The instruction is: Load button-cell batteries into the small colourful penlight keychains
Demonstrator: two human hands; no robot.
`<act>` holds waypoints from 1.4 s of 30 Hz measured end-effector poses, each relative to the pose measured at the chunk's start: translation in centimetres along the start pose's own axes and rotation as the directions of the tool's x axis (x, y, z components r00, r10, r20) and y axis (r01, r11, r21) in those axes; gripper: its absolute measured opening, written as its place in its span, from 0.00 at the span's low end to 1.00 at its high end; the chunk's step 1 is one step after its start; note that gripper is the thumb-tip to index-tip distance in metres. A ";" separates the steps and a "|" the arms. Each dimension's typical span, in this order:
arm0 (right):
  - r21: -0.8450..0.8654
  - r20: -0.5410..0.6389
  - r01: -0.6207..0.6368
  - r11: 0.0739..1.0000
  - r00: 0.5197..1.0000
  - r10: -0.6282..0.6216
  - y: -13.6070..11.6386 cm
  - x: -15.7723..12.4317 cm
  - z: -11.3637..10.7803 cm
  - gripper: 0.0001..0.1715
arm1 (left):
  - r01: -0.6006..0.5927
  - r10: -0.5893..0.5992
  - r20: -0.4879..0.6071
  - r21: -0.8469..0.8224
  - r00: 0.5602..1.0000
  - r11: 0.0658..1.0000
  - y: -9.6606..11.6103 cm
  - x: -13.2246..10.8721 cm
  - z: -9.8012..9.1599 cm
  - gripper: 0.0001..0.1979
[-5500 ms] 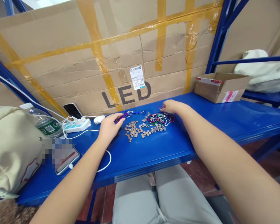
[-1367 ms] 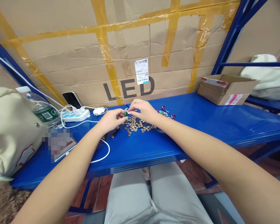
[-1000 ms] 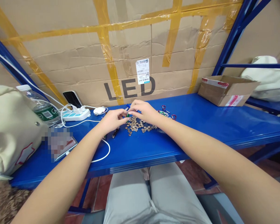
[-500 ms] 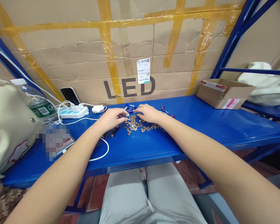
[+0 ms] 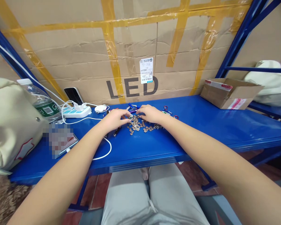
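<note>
Small round metal discs (image 5: 135, 126), like coins or button cells, lie in a loose spread on the blue table. At the left of the spread, my left hand (image 5: 115, 119) pinches a small pale disc (image 5: 131, 116) between thumb and fingers. My right hand (image 5: 151, 113) reaches over the far side of the discs, its fingers curved downward and apart; nothing shows between them. Just beyond the fingertips lie blue and purple metal pieces (image 5: 132, 108), partly hidden by the hands. A dark pen-like tube (image 5: 116, 132) rests beside my left hand.
Red clip-like pieces (image 5: 175, 117) lie right of my right hand. On the left are a power strip (image 5: 77, 112), white cables, a bottle (image 5: 45, 107), a phone (image 5: 62, 142) and a beige bag (image 5: 11, 125). An opened cardboard box (image 5: 229, 93) stands on the right.
The whole view has shifted slightly, so everything sits a little further right. My left hand still pinches the small disc, and my right hand stays over the spread.
</note>
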State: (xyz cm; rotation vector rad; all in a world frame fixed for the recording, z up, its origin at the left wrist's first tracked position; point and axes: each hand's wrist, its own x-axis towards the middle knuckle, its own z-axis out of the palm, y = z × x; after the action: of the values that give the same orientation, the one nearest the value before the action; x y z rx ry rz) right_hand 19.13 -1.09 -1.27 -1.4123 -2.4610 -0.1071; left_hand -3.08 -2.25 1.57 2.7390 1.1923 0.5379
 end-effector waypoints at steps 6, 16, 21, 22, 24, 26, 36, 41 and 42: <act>0.001 0.037 -0.008 1.000 0.999 0.008 0.2 0.3 0.1 0.16 | 0.006 -0.006 0.001 0.006 1.000 1.000 0.0 0.0 0.0 0.12; 0.277 -0.100 -0.030 0.960 0.993 0.060 0.4 -0.1 -0.7 0.20 | -0.016 0.016 -0.005 -0.030 1.000 0.999 -0.2 0.0 0.2 0.13; 0.506 -0.370 0.238 0.829 0.928 -0.040 -1.7 -0.7 -2.2 0.18 | -0.031 0.030 -0.025 -0.052 0.999 0.998 -0.2 0.0 0.3 0.12; 0.510 -0.391 0.277 0.814 0.918 -0.068 -2.2 -0.8 -2.4 0.18 | -0.036 0.034 -0.029 -0.049 0.999 0.998 -0.1 0.0 0.2 0.12; 0.493 -0.403 0.324 0.807 0.908 -0.119 -2.9 -0.9 -2.5 0.16 | -0.042 0.040 -0.033 -0.051 0.999 0.998 0.0 -0.1 0.2 0.11; 0.463 -0.388 0.340 0.819 0.908 -0.158 -3.2 -0.8 -2.3 0.15 | -0.043 0.041 -0.027 -0.052 0.999 0.998 0.1 -0.1 0.1 0.11; 0.341 -0.247 0.143 0.929 0.967 -0.059 -1.4 -0.8 -2.6 0.13 | 0.025 -0.028 -0.019 -0.128 0.999 0.991 0.0 -0.1 0.1 0.13; 0.130 0.104 -0.045 0.991 0.994 0.031 0.6 -1.1 -2.6 0.08 | 0.044 -0.046 -0.014 -0.098 0.999 0.994 0.0 0.0 0.0 0.12; 0.119 0.135 -0.057 0.991 0.990 0.041 0.7 -1.1 -2.5 0.08 | 0.051 -0.052 -0.009 -0.095 0.999 0.994 0.0 0.0 0.0 0.12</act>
State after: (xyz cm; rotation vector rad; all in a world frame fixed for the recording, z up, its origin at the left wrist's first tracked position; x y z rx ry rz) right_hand 20.80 -2.17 0.75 -1.4685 -2.4873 0.1506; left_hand -3.06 -2.28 1.52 2.6223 1.2033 0.5890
